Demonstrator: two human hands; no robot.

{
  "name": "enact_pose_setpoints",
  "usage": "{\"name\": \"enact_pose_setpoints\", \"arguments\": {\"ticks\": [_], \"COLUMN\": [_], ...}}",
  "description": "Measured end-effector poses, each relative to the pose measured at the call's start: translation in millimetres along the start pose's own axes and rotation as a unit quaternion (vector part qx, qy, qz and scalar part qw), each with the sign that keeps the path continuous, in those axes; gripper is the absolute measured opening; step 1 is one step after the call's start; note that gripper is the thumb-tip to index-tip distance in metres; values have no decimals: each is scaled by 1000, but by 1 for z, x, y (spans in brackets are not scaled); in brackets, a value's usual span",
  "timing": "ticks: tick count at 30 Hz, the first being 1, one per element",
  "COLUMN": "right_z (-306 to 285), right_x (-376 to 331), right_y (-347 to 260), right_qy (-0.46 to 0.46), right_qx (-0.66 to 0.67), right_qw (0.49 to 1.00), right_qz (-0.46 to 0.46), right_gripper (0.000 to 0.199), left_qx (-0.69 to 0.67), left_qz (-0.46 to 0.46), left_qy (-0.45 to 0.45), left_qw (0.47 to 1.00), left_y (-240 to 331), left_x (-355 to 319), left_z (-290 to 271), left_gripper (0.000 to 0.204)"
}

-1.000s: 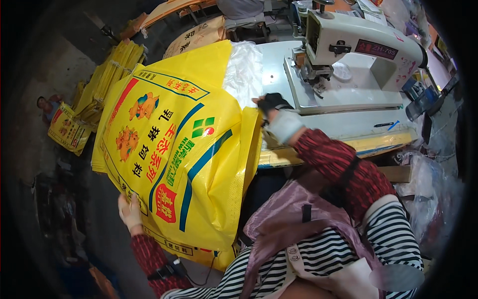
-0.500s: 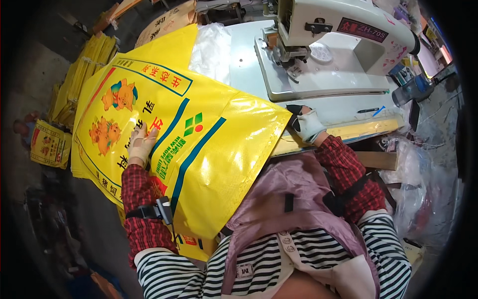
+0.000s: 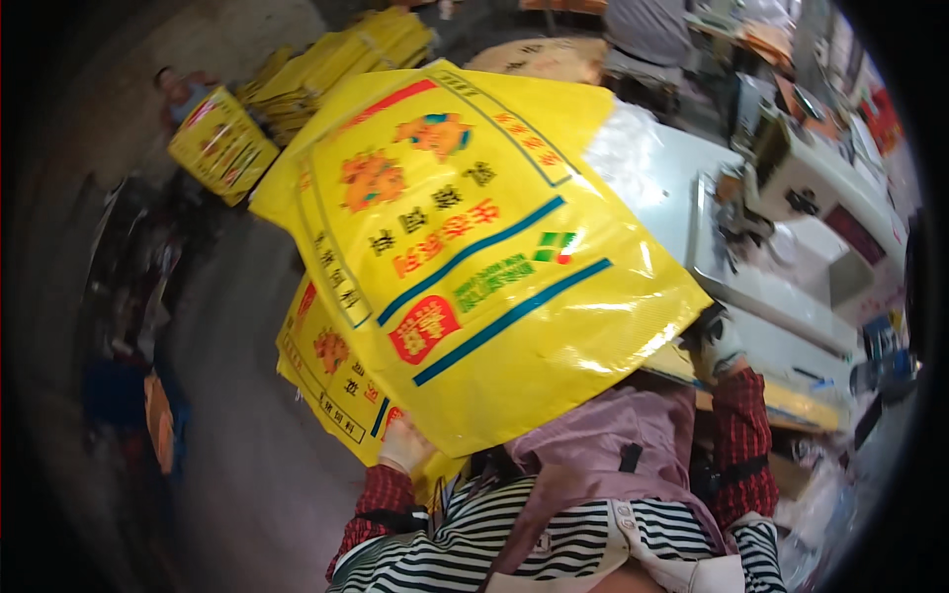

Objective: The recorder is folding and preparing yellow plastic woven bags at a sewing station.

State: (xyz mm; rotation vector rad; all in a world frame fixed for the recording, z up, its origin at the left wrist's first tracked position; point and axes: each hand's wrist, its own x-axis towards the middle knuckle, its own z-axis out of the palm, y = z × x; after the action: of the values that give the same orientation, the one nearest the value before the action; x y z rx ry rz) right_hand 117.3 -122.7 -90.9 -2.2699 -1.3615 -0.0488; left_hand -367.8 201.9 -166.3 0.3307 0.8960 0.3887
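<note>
A large yellow woven bag [image 3: 554,346], printed with cartoon pigs, blue stripes and red and green marks, spreads in front of me and over the left part of the white table. Its near left corner is at my left hand [image 3: 405,446], in a pale glove; the fingers look closed at the bag's edge, with their tips partly hidden. My right hand [image 3: 720,344], in a white glove with black at the fingers, grips the bag's right corner by the table's front edge. Another yellow bag [image 3: 331,371] hangs below the first, mostly covered.
A white sewing machine [image 3: 825,208] stands on the white table [image 3: 657,183] at the right. Clear plastic film [image 3: 623,143] lies by the bag's far edge. Stacked yellow bags [image 3: 341,64] lie at the far left, near a person [image 3: 185,94] behind a printed yellow bag.
My view has swung left, so the machine sits farther right. My left hand has gone from the middle of the bag's printed face to its near edge. My right hand stays at the corner.
</note>
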Motion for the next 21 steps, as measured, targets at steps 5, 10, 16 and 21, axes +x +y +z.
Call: {"name": "enact_pose_setpoints", "arguments": {"ticks": [5,10,16,21], "right_z": [27,7,50,90], "right_x": [14,24,45,53], "right_y": [21,-39,-155,-215], "right_qy": [111,-55,-128,-252], "right_qx": [708,68,271,276], "right_qw": [672,993,949,920], "right_qz": [187,82,97,-117], "right_gripper": [35,28,23,32], "left_qx": [54,394,562,556], "left_qz": [68,262,330,173], "left_qy": [101,358,466,577], "left_qw": [991,805,598,573], "left_y": [-20,-10,12,-23], "left_x": [15,-6,-80,-162], "left_z": [-108,-44,-155,-165], "left_gripper": [27,15,19,24]}}
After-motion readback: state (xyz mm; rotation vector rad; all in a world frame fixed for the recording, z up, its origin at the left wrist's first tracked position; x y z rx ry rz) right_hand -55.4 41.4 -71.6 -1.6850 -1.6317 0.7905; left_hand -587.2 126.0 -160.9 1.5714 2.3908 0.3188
